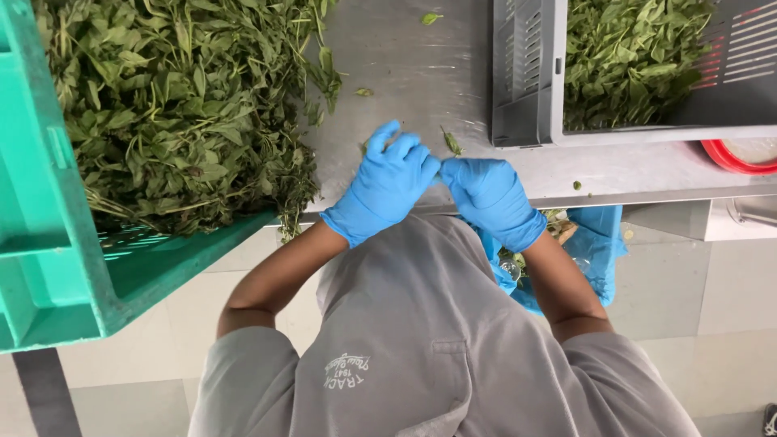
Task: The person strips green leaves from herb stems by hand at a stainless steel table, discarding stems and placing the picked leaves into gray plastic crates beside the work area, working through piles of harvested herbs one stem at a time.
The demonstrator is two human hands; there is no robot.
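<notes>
Both gloved hands, left hand (387, 186) and right hand (490, 198), pinch a small herb sprig (451, 142) together at the counter (421, 65) front edge. That grip looks skimpy, so leaves could drop off the edge.

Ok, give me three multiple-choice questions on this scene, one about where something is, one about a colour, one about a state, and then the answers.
1. Where does the tilted green crate of leafy stems sit?
A. Left edge of the steel table
B. On the floor
C. Inside the grey crate

2. What colour are the gloves on the left hand and the right hand?
A. White
B. Blue
C. Black

3. How do the two hands stand?
A. Far apart
B. Both deep in the grey crate
C. Fingertips meeting over the table edge

Answers: 1 A, the crate leans on the table's left side, spilling leafy stems onto it. 2 B, both gloves are bright blue. 3 C, the fingertips come together at the middle, by a small sprig.
</notes>
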